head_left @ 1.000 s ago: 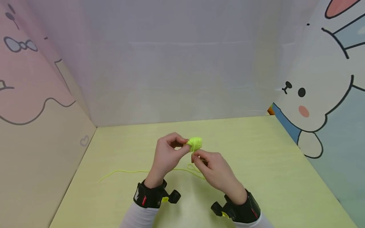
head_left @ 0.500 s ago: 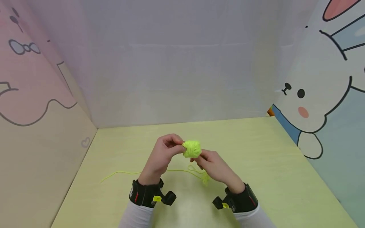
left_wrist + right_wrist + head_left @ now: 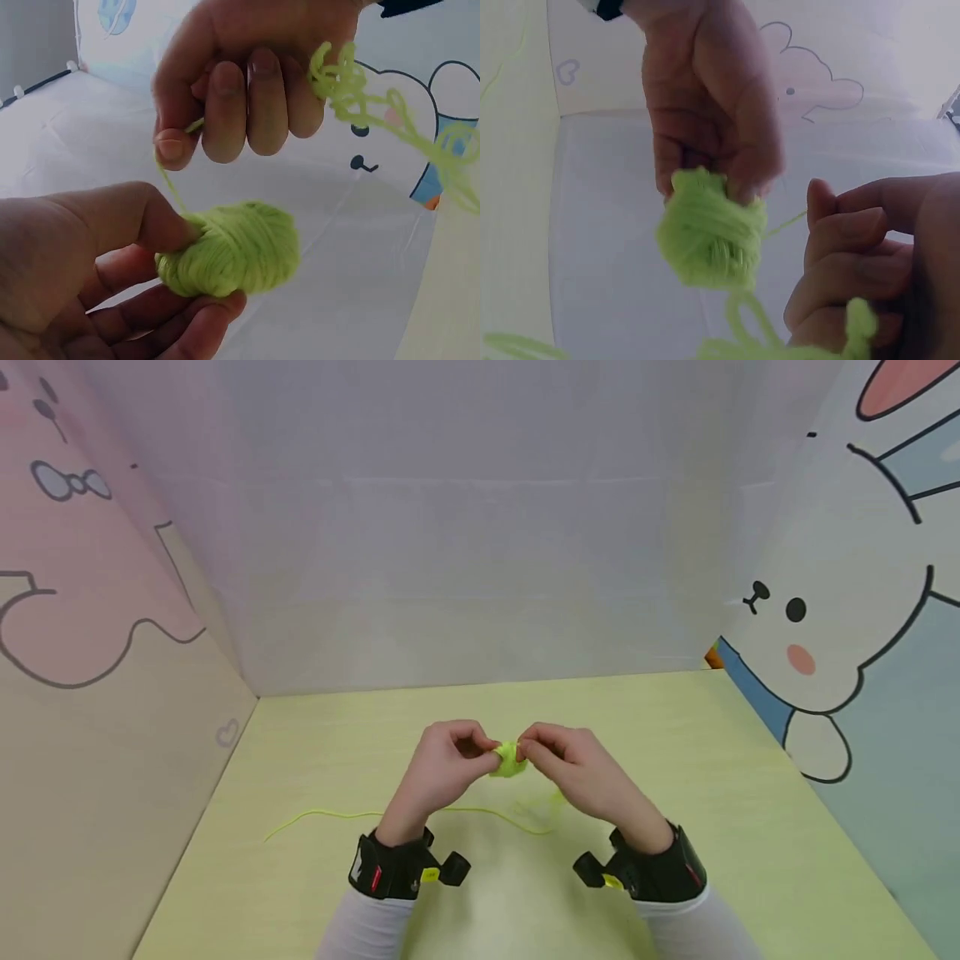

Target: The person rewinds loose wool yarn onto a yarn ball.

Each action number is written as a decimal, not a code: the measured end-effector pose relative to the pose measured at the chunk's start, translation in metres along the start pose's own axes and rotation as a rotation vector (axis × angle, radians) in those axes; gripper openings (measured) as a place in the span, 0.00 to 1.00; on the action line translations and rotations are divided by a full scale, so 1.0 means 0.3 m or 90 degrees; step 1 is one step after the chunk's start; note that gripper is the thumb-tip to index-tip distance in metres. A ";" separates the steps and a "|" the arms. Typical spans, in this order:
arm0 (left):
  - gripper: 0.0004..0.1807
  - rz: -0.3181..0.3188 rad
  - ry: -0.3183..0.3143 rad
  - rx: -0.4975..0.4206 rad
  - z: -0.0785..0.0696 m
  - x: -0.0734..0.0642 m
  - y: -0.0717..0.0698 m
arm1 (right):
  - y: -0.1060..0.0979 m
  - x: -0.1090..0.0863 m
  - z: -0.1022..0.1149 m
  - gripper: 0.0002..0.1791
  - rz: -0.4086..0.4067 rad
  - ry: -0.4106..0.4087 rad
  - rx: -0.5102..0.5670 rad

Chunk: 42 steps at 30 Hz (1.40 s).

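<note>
A small ball of neon yellow-green yarn is held above the table by my left hand, thumb on one side and fingers beneath. My right hand pinches the strand that leaves the ball, between thumb and index finger, with its other fingers curled. In the right wrist view the wound ball hangs from the left fingertips, and a short taut length of strand runs from it to the right fingertips. A loose, crinkled tangle of the same yarn trails from the right hand.
A long yarn tail lies across the pale yellow table, reaching out left of the left wrist. Cartoon-printed panels stand at both sides, and a plain pale sheet closes the back.
The right hand swings from below the ball, up around it to its upper right side, with the strand. The left hand shifts slightly and turns the ball, still gripping it.
</note>
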<state>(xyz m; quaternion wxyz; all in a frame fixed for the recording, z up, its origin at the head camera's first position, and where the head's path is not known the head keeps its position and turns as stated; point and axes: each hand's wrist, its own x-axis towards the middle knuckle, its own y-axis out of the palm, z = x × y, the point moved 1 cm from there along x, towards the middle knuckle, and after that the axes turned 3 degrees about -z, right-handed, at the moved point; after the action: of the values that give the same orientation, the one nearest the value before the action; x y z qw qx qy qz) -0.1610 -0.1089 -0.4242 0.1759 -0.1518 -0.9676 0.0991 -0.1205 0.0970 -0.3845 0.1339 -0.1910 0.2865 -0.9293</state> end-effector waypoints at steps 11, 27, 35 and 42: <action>0.02 -0.145 0.017 -0.061 -0.011 0.009 -0.005 | 0.118 -0.039 -0.012 0.10 0.023 0.003 -0.046; 0.05 0.020 -0.009 -0.249 -0.032 0.002 -0.019 | 0.106 -0.016 -0.124 0.12 0.065 0.081 0.121; 0.08 0.110 -0.020 -0.101 -0.029 -0.004 -0.001 | 0.027 -0.004 -0.104 0.14 0.019 0.085 0.104; 0.07 -0.008 -0.043 0.005 -0.021 -0.007 0.026 | 0.054 -0.028 -0.050 0.09 -0.165 0.080 -0.004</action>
<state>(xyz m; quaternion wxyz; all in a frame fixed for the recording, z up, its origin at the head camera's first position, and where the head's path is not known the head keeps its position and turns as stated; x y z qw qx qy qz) -0.1549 -0.1015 -0.4209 0.1446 -0.1418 -0.9734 0.1071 -0.1173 0.0942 -0.4078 -0.0059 -0.1685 0.2699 -0.9480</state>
